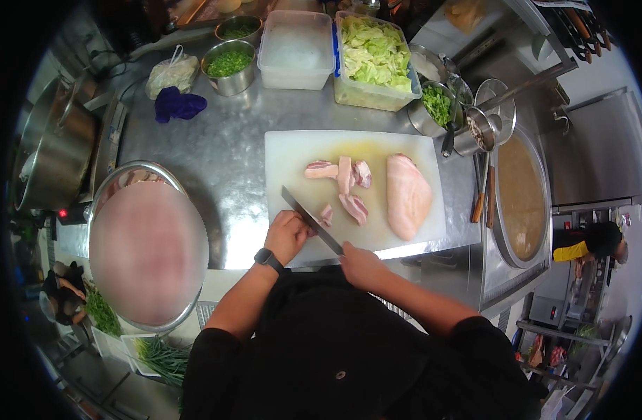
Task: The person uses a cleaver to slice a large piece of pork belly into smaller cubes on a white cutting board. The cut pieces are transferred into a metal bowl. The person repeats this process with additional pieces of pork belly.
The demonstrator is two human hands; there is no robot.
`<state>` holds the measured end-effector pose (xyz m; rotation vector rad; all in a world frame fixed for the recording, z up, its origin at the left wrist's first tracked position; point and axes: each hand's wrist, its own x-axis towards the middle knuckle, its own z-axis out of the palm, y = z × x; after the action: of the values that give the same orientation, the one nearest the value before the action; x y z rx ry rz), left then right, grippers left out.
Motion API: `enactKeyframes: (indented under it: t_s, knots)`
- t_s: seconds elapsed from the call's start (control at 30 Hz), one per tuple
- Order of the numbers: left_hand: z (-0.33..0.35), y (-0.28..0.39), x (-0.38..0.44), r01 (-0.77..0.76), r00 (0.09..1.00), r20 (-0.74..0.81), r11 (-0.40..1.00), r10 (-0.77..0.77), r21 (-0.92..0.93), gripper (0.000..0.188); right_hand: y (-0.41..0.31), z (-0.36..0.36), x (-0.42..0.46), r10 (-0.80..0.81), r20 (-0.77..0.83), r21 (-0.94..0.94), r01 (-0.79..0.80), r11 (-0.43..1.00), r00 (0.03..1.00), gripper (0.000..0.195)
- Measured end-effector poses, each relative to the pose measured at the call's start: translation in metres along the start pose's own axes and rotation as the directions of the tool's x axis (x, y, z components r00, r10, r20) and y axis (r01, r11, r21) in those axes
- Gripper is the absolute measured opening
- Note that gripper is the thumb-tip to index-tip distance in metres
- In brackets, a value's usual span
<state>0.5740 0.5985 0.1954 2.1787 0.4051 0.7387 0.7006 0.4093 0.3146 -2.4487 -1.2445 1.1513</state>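
Note:
My right hand (364,266) grips the handle of a kitchen knife (315,224), whose blade points up and left across a white cutting board (289,152). Beside the blade, my left hand (288,237) has its fingers curled on a small piece of pork, mostly hidden by the fingers and the knife. A cut bit of pork (326,214) lies just past the blade. Farther up are several pork belly strips, including a streaky strip (354,208) and a pale upright strip (345,175). A large skin-on pork slab (407,198) rests at the board's right.
A large metal bowl (187,185) of meat, partly blurred, stands left. Behind the board are a tub of cut cabbage (376,52), a clear plastic container (295,50) and a pot of chopped greens (229,64). Right are wooden-handled utensils (478,207) and a vat of brown liquid (520,194).

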Motion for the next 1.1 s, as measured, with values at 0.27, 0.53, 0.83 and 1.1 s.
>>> enactKeyframes:
  t_s: [0.27,0.53,0.83,1.1]
  knots:
    - [-0.010,0.004,-0.004,-0.051,0.999,0.013,0.999,0.051,0.009,0.016,-0.014,0.017,0.091,-0.216,-0.232,0.042,0.231,0.972,0.948,0.040]
    - [-0.014,0.003,-0.028,-0.029,0.994,-0.104,1.000,0.029,0.007,0.017,0.009,0.003,0.028,-0.175,-0.201,0.012,0.181,0.983,0.964,0.023]
    - [-0.011,-0.002,-0.028,0.028,0.999,-0.039,1.000,-0.028,0.005,0.013,-0.028,0.007,0.029,-0.101,-0.007,-0.015,0.101,0.995,0.995,0.023]
    - [-0.017,0.013,-0.018,0.079,0.996,0.045,0.997,-0.079,-0.002,0.011,0.006,0.041,0.104,-0.263,-0.358,0.163,0.338,0.927,0.896,0.022]
